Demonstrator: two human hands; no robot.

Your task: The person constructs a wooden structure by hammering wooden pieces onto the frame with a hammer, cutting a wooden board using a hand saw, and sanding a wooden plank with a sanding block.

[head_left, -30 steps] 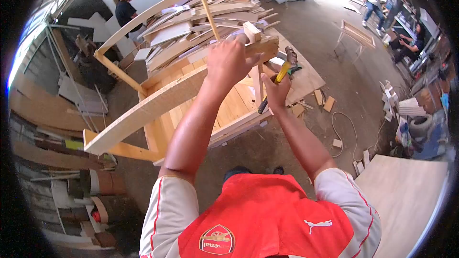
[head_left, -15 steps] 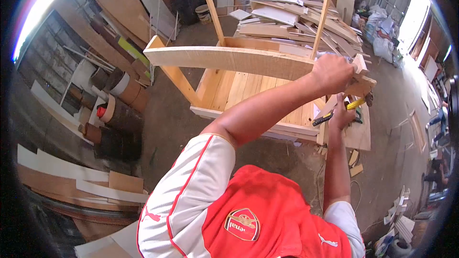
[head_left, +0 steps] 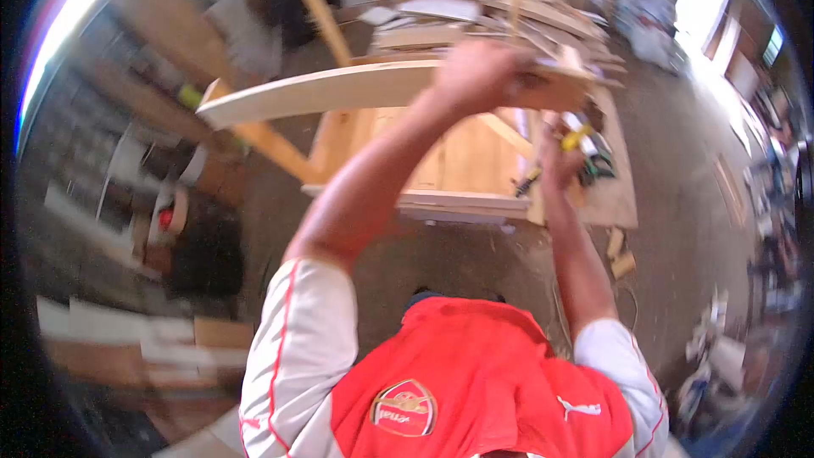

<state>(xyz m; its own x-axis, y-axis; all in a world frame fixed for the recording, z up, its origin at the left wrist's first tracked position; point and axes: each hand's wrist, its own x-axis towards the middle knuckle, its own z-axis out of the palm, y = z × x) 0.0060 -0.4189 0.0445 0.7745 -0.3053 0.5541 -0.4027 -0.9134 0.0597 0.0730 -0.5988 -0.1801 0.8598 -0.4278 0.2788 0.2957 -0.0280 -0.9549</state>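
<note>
- Beyond the wooden frame point(head_left: 449, 161) at twelve o'clock, scrap wood point(head_left: 445, 8) is piled; floor point(head_left: 678, 220) is seen at three.
- The curved board point(head_left: 339, 91) is clasped by the left hand point(head_left: 481, 76), the hammer point(head_left: 577, 137) by the right hand point(head_left: 555, 157).
- Since earlier, the frame is seen shifted toward nine.

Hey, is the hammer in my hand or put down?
In your right hand: the hammer shows on both sides of it.

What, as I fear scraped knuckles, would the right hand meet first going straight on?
The right hand would probably meet the right end of the near curved wooden rail; depth is unclear.
</note>
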